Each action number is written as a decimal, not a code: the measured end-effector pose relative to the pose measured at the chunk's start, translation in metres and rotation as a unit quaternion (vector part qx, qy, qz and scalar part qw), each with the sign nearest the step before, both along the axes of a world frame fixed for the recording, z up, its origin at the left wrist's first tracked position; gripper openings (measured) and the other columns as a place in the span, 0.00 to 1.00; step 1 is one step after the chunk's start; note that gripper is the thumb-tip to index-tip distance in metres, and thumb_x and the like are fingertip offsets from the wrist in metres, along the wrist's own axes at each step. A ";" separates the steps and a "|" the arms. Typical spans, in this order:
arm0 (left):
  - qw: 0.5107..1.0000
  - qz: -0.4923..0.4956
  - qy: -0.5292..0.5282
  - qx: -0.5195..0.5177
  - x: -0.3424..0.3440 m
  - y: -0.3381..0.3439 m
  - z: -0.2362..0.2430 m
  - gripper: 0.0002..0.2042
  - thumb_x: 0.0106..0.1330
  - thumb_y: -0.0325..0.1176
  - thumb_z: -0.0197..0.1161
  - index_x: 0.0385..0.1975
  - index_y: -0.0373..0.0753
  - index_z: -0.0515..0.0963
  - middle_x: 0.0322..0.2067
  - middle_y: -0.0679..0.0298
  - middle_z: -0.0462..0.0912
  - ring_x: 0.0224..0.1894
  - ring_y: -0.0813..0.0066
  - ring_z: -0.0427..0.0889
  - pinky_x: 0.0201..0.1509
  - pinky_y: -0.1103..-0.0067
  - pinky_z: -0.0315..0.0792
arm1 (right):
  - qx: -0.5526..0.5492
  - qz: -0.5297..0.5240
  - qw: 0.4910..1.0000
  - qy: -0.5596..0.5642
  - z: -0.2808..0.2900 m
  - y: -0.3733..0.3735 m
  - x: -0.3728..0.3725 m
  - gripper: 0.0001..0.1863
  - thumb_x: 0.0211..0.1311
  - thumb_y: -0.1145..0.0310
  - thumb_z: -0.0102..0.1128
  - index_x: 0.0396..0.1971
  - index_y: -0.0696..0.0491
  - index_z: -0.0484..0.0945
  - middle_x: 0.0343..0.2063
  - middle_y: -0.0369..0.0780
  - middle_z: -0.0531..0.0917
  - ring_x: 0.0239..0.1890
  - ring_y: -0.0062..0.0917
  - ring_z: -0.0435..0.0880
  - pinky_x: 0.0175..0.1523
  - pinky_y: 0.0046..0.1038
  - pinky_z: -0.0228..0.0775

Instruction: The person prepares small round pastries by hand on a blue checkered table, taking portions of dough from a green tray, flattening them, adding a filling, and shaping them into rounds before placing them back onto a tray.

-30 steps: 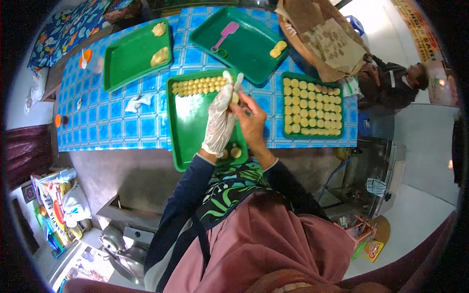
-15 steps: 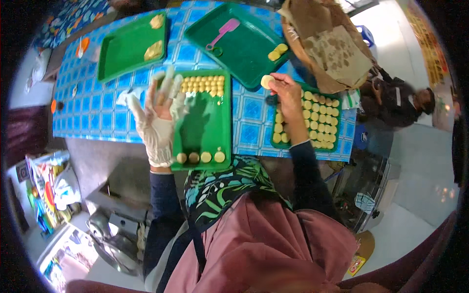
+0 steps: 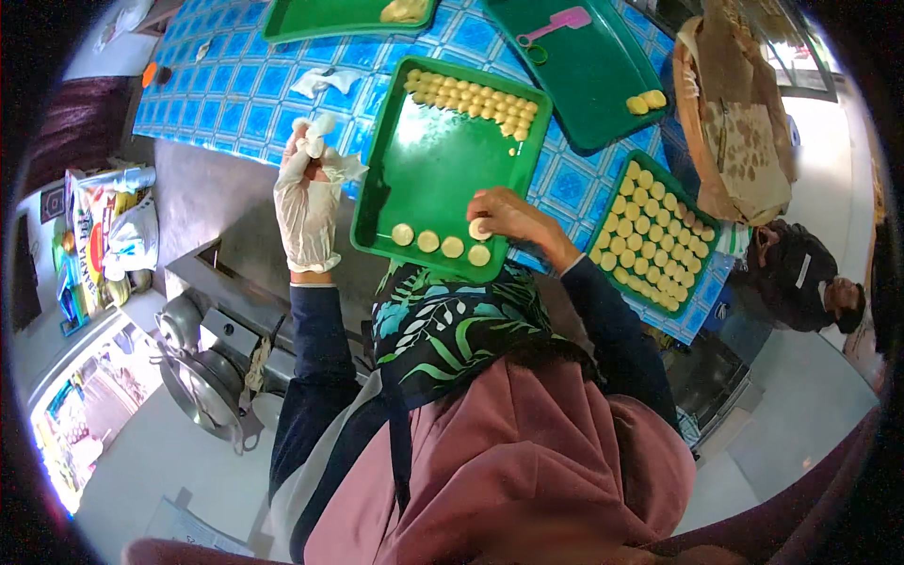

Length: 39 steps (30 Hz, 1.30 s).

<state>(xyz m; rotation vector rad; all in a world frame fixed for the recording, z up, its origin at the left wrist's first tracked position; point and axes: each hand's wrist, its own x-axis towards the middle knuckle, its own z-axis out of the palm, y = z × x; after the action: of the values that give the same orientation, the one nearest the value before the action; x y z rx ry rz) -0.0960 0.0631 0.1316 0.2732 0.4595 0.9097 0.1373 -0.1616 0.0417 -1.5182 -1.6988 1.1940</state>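
Observation:
A flat round of pale dough (image 3: 479, 229) sits in the fingertips of my bare right hand (image 3: 513, 218), low over the near right part of a green tray (image 3: 433, 179). Below it, a row of several similar rounds (image 3: 427, 242) runs along the tray's near edge. Rows of small yellow dough balls (image 3: 471, 97) fill the tray's far end. My left hand (image 3: 313, 184), in a loose whitish glove, is raised left of the tray. Its fingers are bent but apart from the thumb, and I see nothing in them.
On the right, a smaller green tray (image 3: 600, 247) holds many dough rounds. A dark green tray (image 3: 574, 85) behind carries a pink spatula (image 3: 565, 19) and a few yellow pieces (image 3: 646, 102). Another tray (image 3: 320, 21) holds dough (image 3: 404, 10). A paper-lined basket (image 3: 744, 141) stands right.
My right hand has brought the dough round from above the gap between trays down to the near row. My left hand's spread fingers have bent inward. The view has shifted.

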 end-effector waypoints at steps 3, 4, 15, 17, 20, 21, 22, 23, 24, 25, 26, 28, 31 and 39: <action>0.999 0.027 0.042 0.017 -0.017 0.015 0.001 0.17 0.69 0.19 0.57 0.58 0.29 0.71 0.49 0.48 0.80 0.43 0.65 0.83 0.50 0.69 0.82 | -0.025 -0.160 0.984 0.076 -0.001 0.006 -0.016 0.09 0.50 0.72 0.65 0.32 0.57 0.82 0.29 0.45 0.82 0.33 0.39 0.82 0.42 0.36 0.75; 0.998 0.046 0.044 -0.008 -0.022 0.020 0.000 0.17 0.69 0.18 0.57 0.57 0.28 0.72 0.48 0.48 0.80 0.43 0.64 0.83 0.50 0.69 0.82 | -0.034 -0.203 0.974 0.099 -0.006 0.017 -0.027 0.11 0.49 0.73 0.68 0.35 0.55 0.84 0.29 0.42 0.82 0.34 0.34 0.83 0.39 0.34 0.74; 0.997 -0.052 -0.025 -0.056 -0.038 0.066 0.003 0.14 0.72 0.22 0.58 0.54 0.24 0.74 0.46 0.46 0.80 0.43 0.64 0.83 0.50 0.71 0.81 | 0.082 -0.149 0.985 -0.001 -0.045 0.086 -0.144 0.09 0.56 0.65 0.60 0.30 0.54 0.84 0.29 0.42 0.80 0.37 0.40 0.80 0.44 0.39 0.75; 0.989 -0.098 -0.102 -0.049 -0.036 0.070 0.001 0.15 0.73 0.27 0.59 0.55 0.26 0.75 0.48 0.43 0.80 0.46 0.61 0.84 0.52 0.70 0.81 | 0.166 -0.149 0.971 -0.083 -0.051 0.087 -0.151 0.06 0.56 0.68 0.60 0.29 0.53 0.84 0.29 0.42 0.80 0.37 0.39 0.80 0.46 0.39 0.75; 0.987 -0.133 -0.077 -0.038 -0.030 0.075 0.001 0.22 0.74 0.40 0.60 0.58 0.29 0.72 0.57 0.37 0.75 0.54 0.56 0.82 0.57 0.67 0.79 | 0.164 -0.213 0.961 -0.060 -0.040 0.087 -0.156 0.07 0.58 0.69 0.63 0.34 0.52 0.86 0.34 0.41 0.83 0.40 0.39 0.81 0.48 0.37 0.75; 0.986 -0.149 -0.051 -0.062 -0.017 0.071 0.005 0.26 0.74 0.45 0.60 0.61 0.29 0.70 0.62 0.39 0.72 0.59 0.51 0.78 0.63 0.60 0.75 | 0.154 -0.281 0.947 -0.001 -0.035 0.087 -0.152 0.07 0.58 0.69 0.64 0.36 0.51 0.86 0.37 0.41 0.84 0.40 0.39 0.81 0.48 0.37 0.75; 0.981 -0.169 -0.066 -0.074 -0.005 0.068 0.012 0.28 0.74 0.47 0.59 0.63 0.29 0.68 0.63 0.39 0.70 0.62 0.50 0.75 0.66 0.57 0.72 | 0.066 -0.325 0.942 0.043 -0.016 0.089 -0.148 0.14 0.63 0.69 0.67 0.46 0.57 0.84 0.38 0.40 0.86 0.43 0.31 0.84 0.49 0.33 0.77; 0.975 -0.191 -0.079 -0.087 0.007 0.065 0.018 0.31 0.74 0.49 0.59 0.65 0.30 0.66 0.65 0.40 0.68 0.65 0.48 0.72 0.68 0.53 0.68 | 0.076 -0.333 0.939 0.040 0.001 0.097 -0.143 0.14 0.63 0.69 0.67 0.46 0.57 0.84 0.38 0.40 0.86 0.43 0.31 0.84 0.49 0.33 0.77; 0.967 -0.218 -0.102 -0.085 0.017 0.059 0.021 0.32 0.74 0.50 0.58 0.66 0.30 0.64 0.67 0.40 0.65 0.67 0.46 0.69 0.69 0.51 0.67 | 0.037 -0.417 0.859 0.293 0.024 0.102 -0.137 0.15 0.63 0.68 0.67 0.47 0.58 0.82 0.39 0.41 0.87 0.46 0.31 0.84 0.48 0.34 0.77; 0.957 -0.247 -0.124 -0.085 0.027 0.055 0.023 0.33 0.74 0.52 0.56 0.67 0.30 0.62 0.68 0.39 0.63 0.69 0.44 0.67 0.70 0.50 0.65 | 0.004 -0.467 0.710 0.527 0.044 0.107 -0.132 0.16 0.64 0.68 0.67 0.48 0.59 0.81 0.39 0.41 0.87 0.48 0.32 0.83 0.48 0.35 0.77; 0.943 -0.279 -0.152 -0.098 0.037 0.050 0.024 0.34 0.75 0.52 0.55 0.68 0.29 0.60 0.70 0.37 0.60 0.71 0.41 0.63 0.70 0.49 0.65 | 0.034 -0.467 0.659 0.588 0.062 0.113 -0.132 0.18 0.65 0.68 0.68 0.49 0.63 0.78 0.35 0.41 0.86 0.44 0.28 0.85 0.42 0.31 0.79; 0.917 -0.347 -0.152 -0.122 0.059 0.036 0.031 0.34 0.76 0.52 0.53 0.69 0.29 0.58 0.70 0.36 0.58 0.72 0.39 0.61 0.70 0.50 0.64 | 0.056 -0.473 0.675 0.563 0.055 0.107 -0.123 0.16 0.66 0.67 0.67 0.47 0.62 0.79 0.34 0.42 0.85 0.38 0.28 0.85 0.39 0.29 0.78; 0.902 -0.400 -0.137 -0.088 0.075 0.025 0.029 0.35 0.76 0.53 0.52 0.68 0.26 0.60 0.69 0.38 0.61 0.70 0.40 0.64 0.71 0.53 0.64 | 0.060 -0.517 0.693 0.498 0.057 0.093 -0.116 0.10 0.64 0.67 0.69 0.35 0.58 0.81 0.26 0.39 0.83 0.23 0.23 0.82 0.28 0.23 0.72; 0.803 -0.541 0.058 0.244 0.062 -0.009 0.002 0.43 0.74 0.67 0.43 0.71 0.28 0.59 0.54 0.55 0.78 0.44 0.71 0.80 0.53 0.73 0.76 | -0.003 -0.603 0.663 0.444 0.104 0.058 -0.114 0.10 0.62 0.68 0.70 0.34 0.60 0.81 0.25 0.40 0.84 0.16 0.18 0.79 0.17 0.17 0.64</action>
<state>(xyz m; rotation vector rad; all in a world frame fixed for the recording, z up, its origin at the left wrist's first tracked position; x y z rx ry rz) -0.0339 0.0543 0.1341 0.9563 0.1034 -0.1524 0.0232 -0.1035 0.1460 -1.2321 0.1048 0.8348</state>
